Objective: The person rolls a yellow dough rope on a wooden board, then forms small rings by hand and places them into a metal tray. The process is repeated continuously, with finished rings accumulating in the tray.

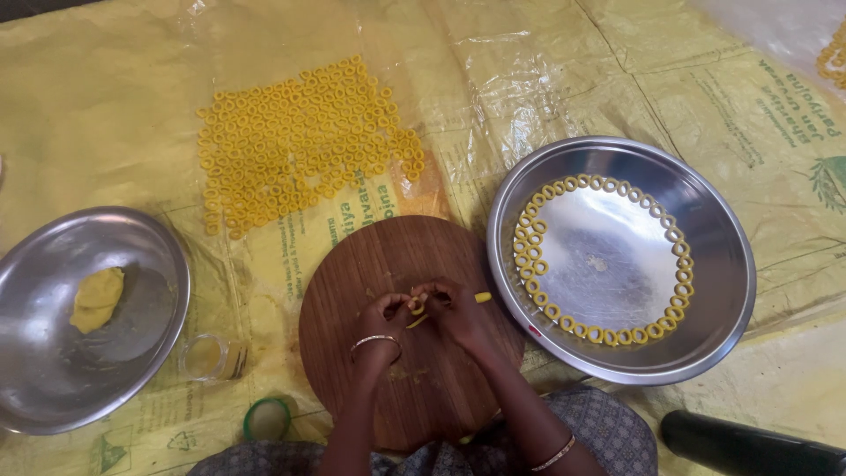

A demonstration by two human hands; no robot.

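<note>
Small yellow dough strip (417, 305) pinched between left hand (385, 319) and right hand (451, 310), over round wooden board (397, 388). Steel plate (723, 264) (dough rings around edge) just right of hands.

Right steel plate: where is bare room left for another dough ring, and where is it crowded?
The right steel plate has a bare centre, bordered by dough rings lining its base. The wooden board is bare at its top; both hands, left hand and right hand, crowd its middle. The sheet's ring patch is packed.
</note>
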